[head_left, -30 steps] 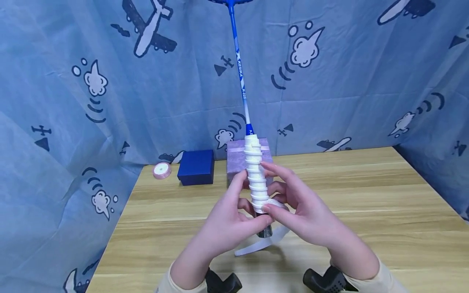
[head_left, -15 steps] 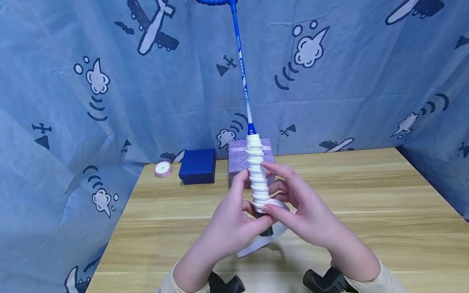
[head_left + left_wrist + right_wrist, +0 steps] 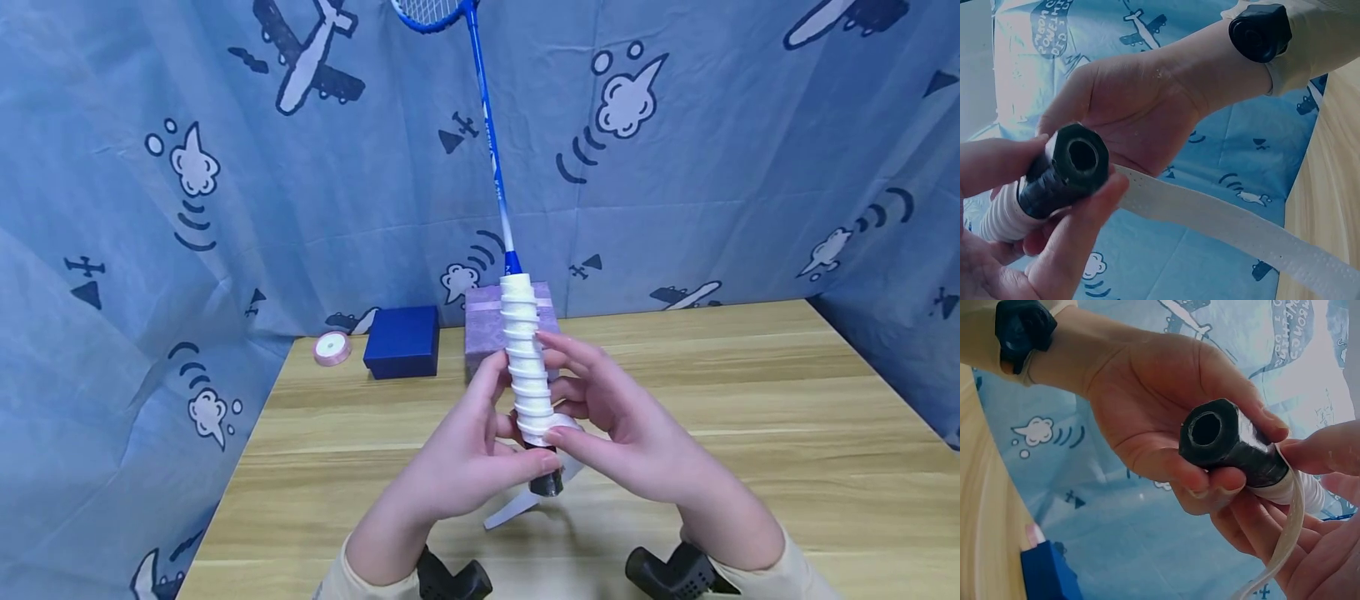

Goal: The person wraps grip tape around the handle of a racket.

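Observation:
A blue badminton racket (image 3: 491, 142) stands nearly upright between both hands, its strung head partly cut off by the top edge. White grip tape (image 3: 523, 350) spirals in ridged turns down the handle, leaving the black butt end (image 3: 546, 485) bare. My left hand (image 3: 461, 454) holds the handle from the left, thumb across its lower front. From the other side, my right hand (image 3: 633, 429) pinches the tape near its lowest turn, with the index finger against the wrapped part. A loose tape strip (image 3: 1210, 228) trails from the handle in the left wrist view.
Behind the hands, a purple box (image 3: 483, 321) and a dark blue box (image 3: 402, 342) stand at the back of the wooden table (image 3: 750, 408). A pink ribbon spool (image 3: 332, 348) lies left of them. A blue printed curtain (image 3: 360, 200) hangs behind and at the sides.
The racket has turned and tilted slightly: its strings now show at the top and the shaft lettering has rotated away. Both hands keep their hold.

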`<state>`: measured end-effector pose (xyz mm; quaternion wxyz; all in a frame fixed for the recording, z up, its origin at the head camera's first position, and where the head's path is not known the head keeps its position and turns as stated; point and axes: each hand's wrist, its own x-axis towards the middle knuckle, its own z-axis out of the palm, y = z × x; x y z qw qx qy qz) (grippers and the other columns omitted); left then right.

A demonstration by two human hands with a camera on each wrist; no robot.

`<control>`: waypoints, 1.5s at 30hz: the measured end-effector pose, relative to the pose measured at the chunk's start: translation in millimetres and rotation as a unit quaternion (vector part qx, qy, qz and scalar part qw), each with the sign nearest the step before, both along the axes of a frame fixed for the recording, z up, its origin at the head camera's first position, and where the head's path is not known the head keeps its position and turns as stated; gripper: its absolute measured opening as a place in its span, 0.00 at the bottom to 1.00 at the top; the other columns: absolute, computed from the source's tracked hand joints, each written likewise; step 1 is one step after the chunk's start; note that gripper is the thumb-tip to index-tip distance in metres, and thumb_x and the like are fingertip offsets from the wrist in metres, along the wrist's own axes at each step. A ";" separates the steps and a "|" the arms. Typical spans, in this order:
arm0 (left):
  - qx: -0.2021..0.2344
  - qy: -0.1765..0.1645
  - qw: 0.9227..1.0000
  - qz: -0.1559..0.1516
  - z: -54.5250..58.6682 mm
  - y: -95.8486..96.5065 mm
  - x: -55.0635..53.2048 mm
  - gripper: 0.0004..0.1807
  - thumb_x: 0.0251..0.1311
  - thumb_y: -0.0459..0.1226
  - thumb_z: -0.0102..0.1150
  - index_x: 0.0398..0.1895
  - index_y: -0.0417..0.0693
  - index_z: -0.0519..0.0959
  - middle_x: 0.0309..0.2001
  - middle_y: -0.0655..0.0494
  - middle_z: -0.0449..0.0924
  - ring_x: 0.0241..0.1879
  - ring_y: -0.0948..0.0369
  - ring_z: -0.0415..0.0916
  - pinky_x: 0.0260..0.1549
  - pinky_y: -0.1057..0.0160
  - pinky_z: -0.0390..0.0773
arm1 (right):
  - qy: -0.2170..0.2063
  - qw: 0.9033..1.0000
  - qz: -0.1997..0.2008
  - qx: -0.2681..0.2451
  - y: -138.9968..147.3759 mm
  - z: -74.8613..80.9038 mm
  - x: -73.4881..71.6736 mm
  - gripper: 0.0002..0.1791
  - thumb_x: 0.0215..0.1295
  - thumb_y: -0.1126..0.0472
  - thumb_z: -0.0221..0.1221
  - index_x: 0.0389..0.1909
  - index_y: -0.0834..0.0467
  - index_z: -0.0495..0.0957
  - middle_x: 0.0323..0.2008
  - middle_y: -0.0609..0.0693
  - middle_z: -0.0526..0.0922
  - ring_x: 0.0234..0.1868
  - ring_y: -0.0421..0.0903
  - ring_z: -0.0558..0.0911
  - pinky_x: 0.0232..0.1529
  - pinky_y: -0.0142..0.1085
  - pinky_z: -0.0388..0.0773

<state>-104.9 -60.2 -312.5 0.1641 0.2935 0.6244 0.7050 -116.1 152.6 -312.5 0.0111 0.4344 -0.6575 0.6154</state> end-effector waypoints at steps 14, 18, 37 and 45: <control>-0.120 0.066 0.981 0.135 1.4 11.4 7.9 0.50 0.59 0.30 0.72 0.78 0.65 0.54 0.62 0.52 0.75 0.29 0.62 0.85 0.28 0.58 0.89 | 0.000 0.995 -0.092 0.026 -4.2 -0.6 6.0 0.46 0.59 0.86 0.60 0.77 0.65 0.56 0.65 0.54 0.71 0.57 0.43 0.83 0.53 0.33 0.84; -0.122 0.064 0.981 0.137 1.8 13.0 8.6 0.48 0.60 0.27 0.70 0.78 0.61 0.54 0.64 0.51 0.75 0.28 0.63 0.85 0.28 0.60 0.89 | 0.011 0.994 -0.105 0.032 -5.2 -2.1 5.3 0.46 0.59 0.85 0.62 0.77 0.63 0.58 0.63 0.57 0.71 0.55 0.44 0.83 0.51 0.32 0.85; 0.081 0.034 0.995 -0.046 -4.1 3.3 -0.4 0.45 0.61 0.17 0.58 0.77 0.45 0.51 0.65 0.31 0.64 0.42 0.32 0.82 0.39 0.45 0.89 | 0.013 1.000 0.008 -0.024 -3.6 -2.6 1.4 0.46 0.59 0.88 0.56 0.78 0.71 0.51 0.69 0.56 0.69 0.58 0.48 0.82 0.57 0.36 0.83; -0.031 0.031 0.998 0.049 0.2 5.7 7.3 0.46 0.61 0.25 0.67 0.77 0.58 0.55 0.66 0.48 0.70 0.39 0.56 0.87 0.31 0.54 0.90 | 0.025 0.999 -0.025 -0.026 -5.6 -5.2 3.3 0.45 0.58 0.89 0.57 0.77 0.70 0.54 0.68 0.54 0.70 0.59 0.45 0.81 0.58 0.34 0.82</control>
